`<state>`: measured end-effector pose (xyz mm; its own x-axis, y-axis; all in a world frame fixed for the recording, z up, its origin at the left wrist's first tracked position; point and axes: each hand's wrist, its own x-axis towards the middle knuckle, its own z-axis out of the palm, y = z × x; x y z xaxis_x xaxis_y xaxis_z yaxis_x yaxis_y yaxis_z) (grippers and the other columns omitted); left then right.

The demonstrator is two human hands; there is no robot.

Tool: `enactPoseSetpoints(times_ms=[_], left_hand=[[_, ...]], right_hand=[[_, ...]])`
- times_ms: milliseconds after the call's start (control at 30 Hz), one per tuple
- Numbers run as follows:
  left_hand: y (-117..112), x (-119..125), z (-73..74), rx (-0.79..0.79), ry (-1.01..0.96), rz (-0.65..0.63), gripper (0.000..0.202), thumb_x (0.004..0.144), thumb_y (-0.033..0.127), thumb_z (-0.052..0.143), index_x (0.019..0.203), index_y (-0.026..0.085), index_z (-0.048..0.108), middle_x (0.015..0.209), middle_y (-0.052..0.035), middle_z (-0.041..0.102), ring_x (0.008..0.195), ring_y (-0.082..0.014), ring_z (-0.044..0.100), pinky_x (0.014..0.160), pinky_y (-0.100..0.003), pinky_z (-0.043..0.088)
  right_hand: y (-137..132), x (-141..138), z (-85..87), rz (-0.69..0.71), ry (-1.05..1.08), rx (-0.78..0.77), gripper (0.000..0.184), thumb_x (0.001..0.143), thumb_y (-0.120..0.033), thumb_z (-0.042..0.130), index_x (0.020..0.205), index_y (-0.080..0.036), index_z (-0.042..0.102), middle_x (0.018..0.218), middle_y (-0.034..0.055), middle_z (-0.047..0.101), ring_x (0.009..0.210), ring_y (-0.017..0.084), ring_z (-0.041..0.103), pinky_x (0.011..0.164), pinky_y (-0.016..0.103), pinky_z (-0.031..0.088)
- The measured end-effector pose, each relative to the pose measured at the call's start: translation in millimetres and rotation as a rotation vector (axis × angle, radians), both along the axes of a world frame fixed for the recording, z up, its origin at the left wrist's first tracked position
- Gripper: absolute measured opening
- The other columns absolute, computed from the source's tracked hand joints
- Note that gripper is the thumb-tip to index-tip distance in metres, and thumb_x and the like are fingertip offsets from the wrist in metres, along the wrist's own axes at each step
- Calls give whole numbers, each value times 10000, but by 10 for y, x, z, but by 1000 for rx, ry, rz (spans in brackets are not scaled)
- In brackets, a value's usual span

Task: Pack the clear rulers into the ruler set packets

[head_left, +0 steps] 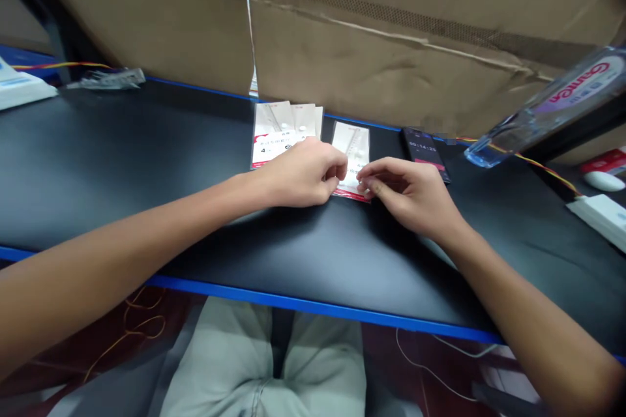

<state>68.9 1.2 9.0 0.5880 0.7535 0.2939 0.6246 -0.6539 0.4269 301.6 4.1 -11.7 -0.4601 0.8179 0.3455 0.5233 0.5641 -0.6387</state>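
A clear ruler set packet (pixel 351 141) with a white and red card lies on the desk between my hands. Curled at its left edge, my left hand (pixel 310 172) has its fingertips closed over the packet's lower part. My right hand (pixel 413 195) pinches near the lower right edge of the same packet, thumb and forefinger close together. The exact contact of the fingertips is partly hidden. Several similar ruler set packets (pixel 271 118) overlap in a fanned stack just left of it, partly covered by my left hand.
A phone (pixel 424 151) showing a timer lies right of the packets. A tilted plastic bottle (pixel 552 107) is at the right. Cardboard (pixel 391 45) stands behind the black desk (pixel 122 150), which has a blue front edge. White power strips (pixel 604 215) and cables sit at the sides.
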Motion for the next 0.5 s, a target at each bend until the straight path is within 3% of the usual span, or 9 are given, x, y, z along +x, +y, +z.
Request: enactPoseSetpoints(times_ms=[167,300,400,500], left_hand=[[-97,46,-10,21,46,-101,185,818,132,607,914,149,765,830,-55,724,727,-178,625,670,-297,450],[-136,100,-100,84,157,-127,211,927,159,528,884,147,735,917,-93,701,836,-215,644,715,-320,458],[-134,120,-142,152,186,-107,219,952,164,487,857,151,683,890,-86,673,806,-210,618,681,-315,423],[-102,116,-157,117,95,-88,145,904,154,524,809,162,633,810,-47,645,717,-172,563,653,-294,392]], right_hand=[[71,36,-3,-42,-46,45,110,857,-205,678,926,-213,763,906,53,788,812,250,733,758,384,580],[85,44,-5,-43,-73,34,112,844,-206,691,920,-195,774,909,60,789,828,249,732,772,381,575],[79,37,-3,-42,-78,27,127,847,-208,689,937,-196,778,916,60,793,831,249,733,777,382,574],[71,28,10,-25,-79,26,132,848,-202,687,945,-198,776,934,59,794,851,247,732,782,371,568]])
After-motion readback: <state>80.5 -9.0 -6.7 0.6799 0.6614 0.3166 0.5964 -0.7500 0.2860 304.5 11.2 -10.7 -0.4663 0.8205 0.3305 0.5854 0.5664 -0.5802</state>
